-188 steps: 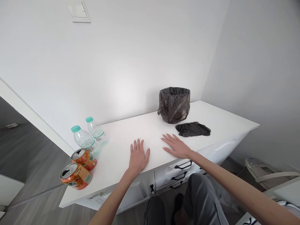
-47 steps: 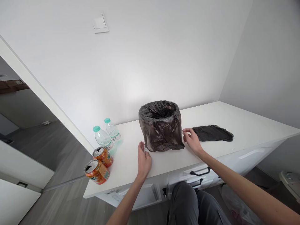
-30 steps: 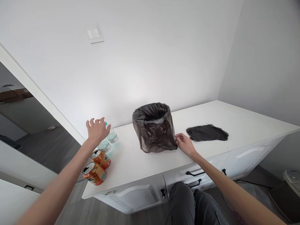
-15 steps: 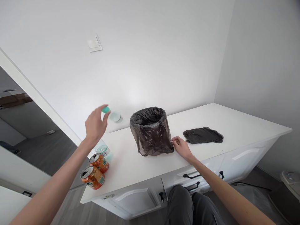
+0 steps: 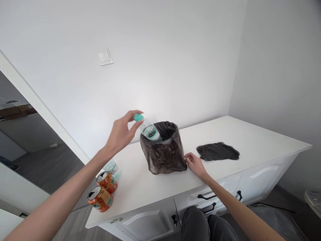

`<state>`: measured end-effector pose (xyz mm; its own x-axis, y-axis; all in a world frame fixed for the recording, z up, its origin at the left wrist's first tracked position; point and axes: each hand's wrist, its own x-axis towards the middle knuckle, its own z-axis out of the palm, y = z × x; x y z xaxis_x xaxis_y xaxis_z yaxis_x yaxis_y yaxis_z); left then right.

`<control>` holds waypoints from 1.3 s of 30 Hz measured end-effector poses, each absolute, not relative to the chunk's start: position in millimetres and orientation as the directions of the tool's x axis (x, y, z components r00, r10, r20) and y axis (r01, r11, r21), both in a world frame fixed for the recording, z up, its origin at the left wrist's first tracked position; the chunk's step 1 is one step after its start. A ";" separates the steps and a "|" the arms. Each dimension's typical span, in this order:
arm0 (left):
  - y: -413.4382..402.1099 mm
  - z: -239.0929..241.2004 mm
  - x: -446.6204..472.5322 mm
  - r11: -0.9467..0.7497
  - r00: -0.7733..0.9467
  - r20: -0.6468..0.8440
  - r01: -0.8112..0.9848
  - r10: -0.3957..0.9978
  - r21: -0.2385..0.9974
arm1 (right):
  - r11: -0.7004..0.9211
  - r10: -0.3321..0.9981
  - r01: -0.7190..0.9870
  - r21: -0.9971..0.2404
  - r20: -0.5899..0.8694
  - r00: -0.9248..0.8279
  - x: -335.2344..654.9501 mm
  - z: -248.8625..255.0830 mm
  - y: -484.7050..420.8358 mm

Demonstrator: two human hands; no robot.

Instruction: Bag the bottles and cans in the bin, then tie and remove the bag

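Note:
My left hand (image 5: pixel 125 130) pinches the green cap of a clear plastic bottle (image 5: pixel 150 131). The bottle tilts, its lower end inside the mouth of a bin (image 5: pixel 164 157) lined with a thin black bag. My right hand (image 5: pixel 195 164) rests on the counter by the bin's lower right side, fingers curled against the bag's edge; whether they grip it I cannot tell for certain, but they look pinched there. Two orange drink cans (image 5: pixel 100 198) stand at the counter's left, openings up. Behind them is another clear bottle (image 5: pixel 111 167), partly hidden by my left forearm.
A folded black plastic bag (image 5: pixel 218 151) lies right of the bin on the white counter (image 5: pixel 265 144). The wall (image 5: pixel 175 67) with a light switch (image 5: pixel 105 57) rises behind. Below are cabinet doors with black handles (image 5: pixel 208 208), close to my knees.
My left hand has carried the bottle rightward from beside the wall to the bin's mouth. My right hand has stayed by the bin. The view has tilted slightly upward.

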<state>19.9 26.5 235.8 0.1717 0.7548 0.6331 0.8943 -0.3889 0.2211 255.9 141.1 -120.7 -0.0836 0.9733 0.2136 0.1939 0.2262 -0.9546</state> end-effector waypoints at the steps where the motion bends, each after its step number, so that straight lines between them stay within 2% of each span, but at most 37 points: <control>1: 34.1 230.0 17.3 -0.395 0.187 0.612 0.891 0.769 0.225 | 0.224 0.974 0.195 -0.955 0.212 -0.082 255.8 -120.7 141.3; 11: 70.8 201.0 18.8 -0.392 0.293 0.374 0.892 0.880 0.225 | 0.221 0.973 0.207 -0.953 0.202 -0.108 258.0 -119.3 141.7; 18: 89.8 188.8 14.0 -0.407 0.330 0.267 0.853 0.905 0.326 | 0.220 0.973 0.207 -0.953 0.200 -0.111 258.0 -119.3 143.8; 22: 101.3 184.6 10.8 -0.361 0.309 0.194 0.853 0.931 0.377 | 0.220 0.974 0.211 -0.952 0.201 -0.106 258.0 -119.5 144.5; 27: 118.9 181.9 10.0 -0.327 0.302 0.128 0.898 0.945 0.295 | 0.218 0.974 0.210 -0.953 0.200 -0.104 257.7 -115.6 142.6; 32: 127.4 180.2 9.3 -0.300 0.313 -0.019 0.923 0.949 0.243 | 0.212 0.976 0.213 -0.954 0.194 -0.103 257.5 -111.1 140.1; 36: 116.0 179.0 9.5 -0.367 0.349 0.115 0.888 0.930 0.275 | 0.205 0.977 0.207 -0.957 0.186 -0.108 257.6 -110.3 138.6; 39: 104.9 176.0 7.9 -0.377 0.324 0.233 0.895 0.917 0.238 | 0.201 0.978 0.218 -0.955 0.183 -0.103 257.6 -110.7 138.1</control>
<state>7.9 104.9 176.0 0.3243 0.9168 0.2332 0.8951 -0.3771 0.2380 257.6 138.1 -110.7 -0.1033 0.9777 0.1827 0.2176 0.2014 -0.9550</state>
